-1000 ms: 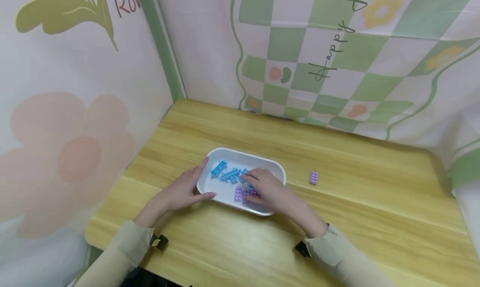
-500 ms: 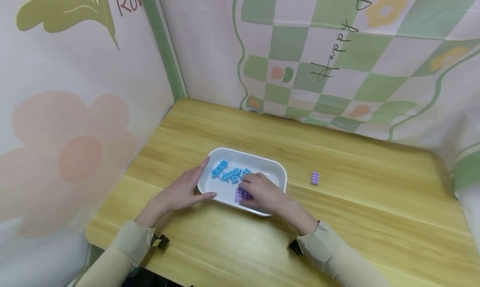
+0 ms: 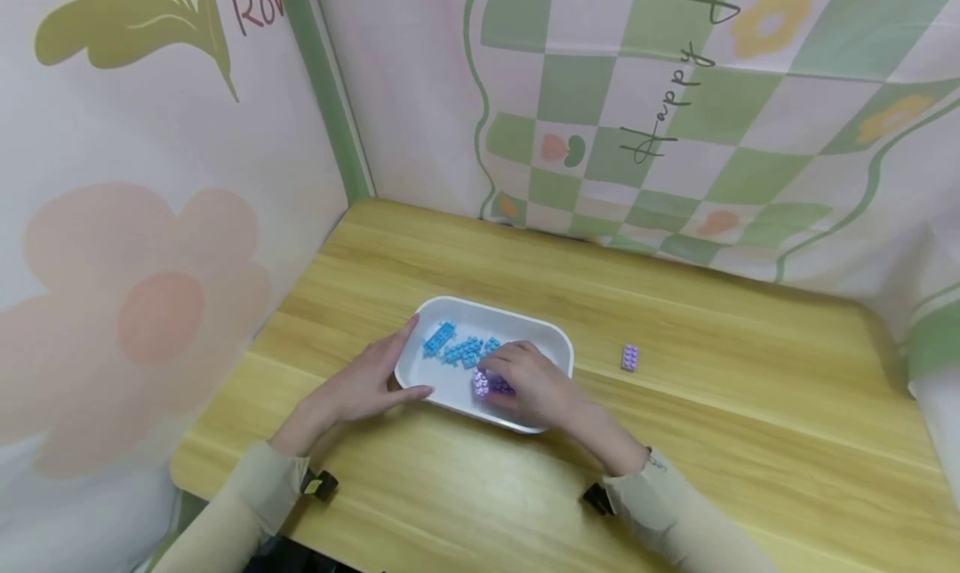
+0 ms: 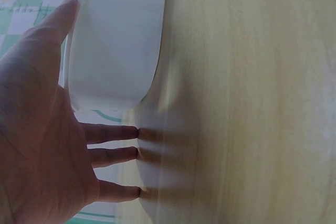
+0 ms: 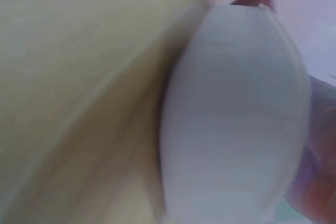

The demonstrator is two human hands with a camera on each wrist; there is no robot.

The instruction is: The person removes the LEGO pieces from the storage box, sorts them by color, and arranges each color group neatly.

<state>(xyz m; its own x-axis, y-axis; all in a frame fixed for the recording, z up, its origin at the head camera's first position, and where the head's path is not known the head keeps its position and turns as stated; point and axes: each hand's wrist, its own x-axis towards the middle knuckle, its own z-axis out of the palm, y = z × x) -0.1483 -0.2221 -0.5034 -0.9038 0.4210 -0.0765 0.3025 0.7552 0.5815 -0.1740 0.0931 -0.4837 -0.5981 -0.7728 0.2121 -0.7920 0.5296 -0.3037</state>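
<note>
A white tray [image 3: 442, 387] stands on the table, holding light blue toy building bricks [image 3: 463, 350] at its left and middle. Purple toy bricks [image 3: 481, 381] lie near its front side, partly covered by my right hand [image 3: 531, 381]. That hand reaches over the tray's right part, with index finger and thumb pinching at a purple brick that looks tilted. My left hand [image 3: 367, 377] spans the tray's left end, thumb at the front rim. In the left wrist view, three straight fingers [image 4: 113, 157] reach down to the tabletop. The right wrist view shows mostly the tray's outer wall [image 5: 236, 119].
A single purple brick [image 3: 629, 357] lies on the wooden table [image 3: 735, 373], right of the tray. Printed curtains [image 3: 420, 98] rise behind the table and along its left side. Small black wrist devices [image 3: 320, 484] sit at both sleeve cuffs.
My right hand has shifted slightly among the purple bricks, and the leftmost one now appears tilted instead of flat. The left hand and tray stay put.
</note>
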